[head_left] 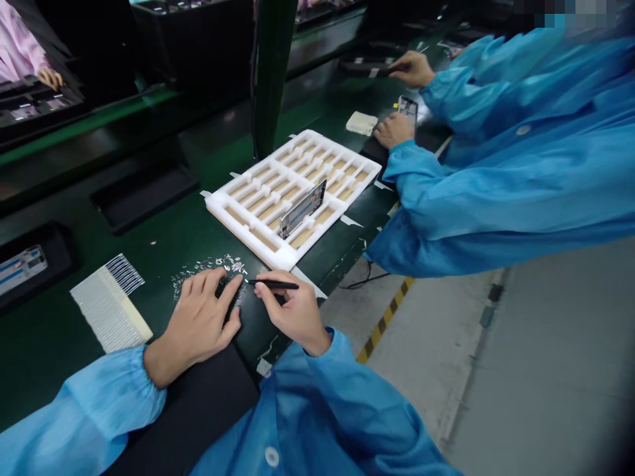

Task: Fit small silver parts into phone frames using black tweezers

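My left hand (201, 318) rests on the green tabletop, fingers spread, with nothing in its grip. Just beyond its fingertips lies a scatter of tiny white pieces (237, 266). Between thumb and fingers, my right hand (297, 314) pinches slim black tweezers (282, 285). Their tip points left, close to my left index finger; whether it grips one of the pieces is too small to tell. Left of my left hand lies a pale sheet of narrow strips (110, 305), dark-backed at its far corner. A black pad (208, 396) lies under my left forearm.
A white foam rack (285, 258) with slots stands ahead, one phone-like panel (303, 210) upright in it. Black trays (143, 197) sit at left, one holding a phone part (22, 268). On the right, a co-worker's hand (397, 129) is beside another phone (408, 109). A green post (270, 79) rises behind.
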